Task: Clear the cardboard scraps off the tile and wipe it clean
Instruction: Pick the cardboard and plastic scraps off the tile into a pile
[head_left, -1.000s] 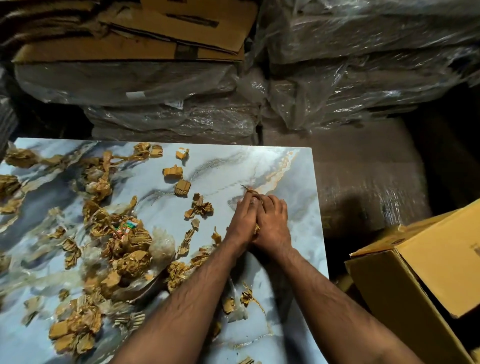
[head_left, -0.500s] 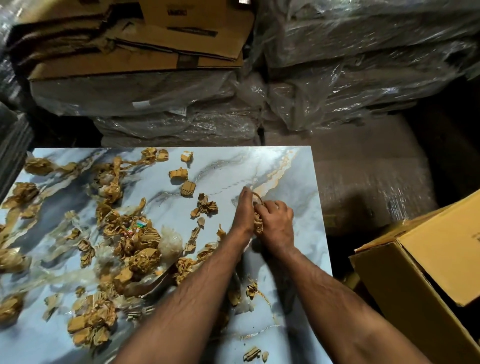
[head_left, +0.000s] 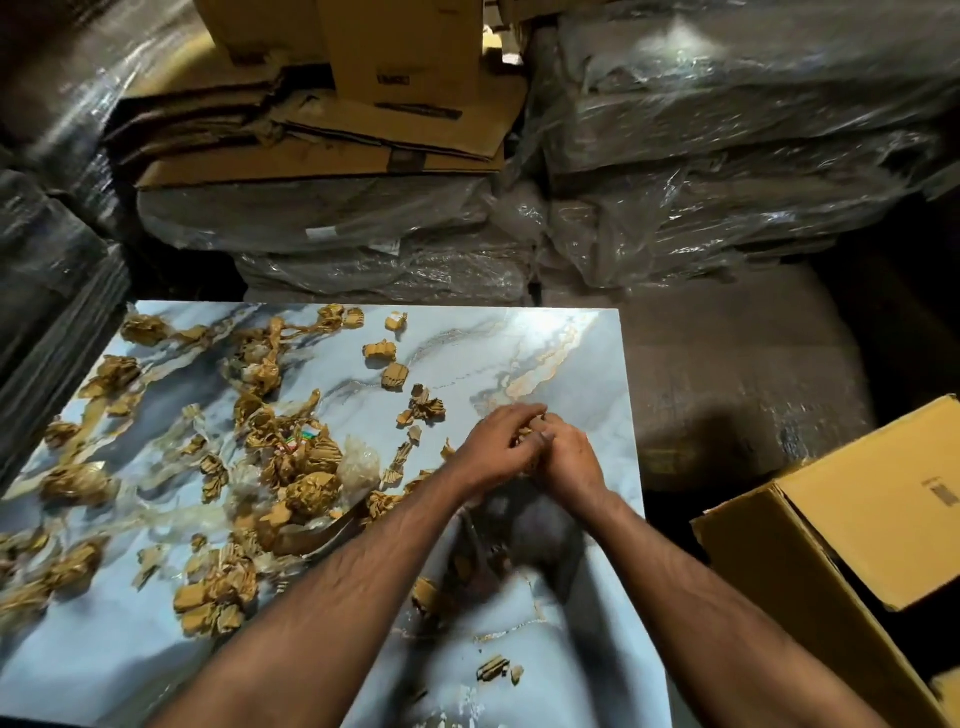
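A glossy blue marble-patterned tile (head_left: 571, 364) lies flat in front of me, strewn with torn brown cardboard scraps (head_left: 291, 467) and bits of clear plastic film. Both hands meet near the tile's right side. My left hand (head_left: 498, 441) and my right hand (head_left: 569, 457) are pressed together, fingers curled around a small cardboard scrap (head_left: 527, 432) that barely shows between them. More scraps lie beside my left forearm (head_left: 493, 667).
An open yellow-brown cardboard box (head_left: 831, 545) stands low at the right, off the tile. Plastic-wrapped stacks (head_left: 727, 182) and flattened cartons (head_left: 337, 140) rise behind the tile. A dark wrapped stack (head_left: 47, 312) borders the left edge.
My hands went from lying flat together on the tile to curling around a scrap, lifted slightly. The camera tilted up, showing more of the stacks behind.
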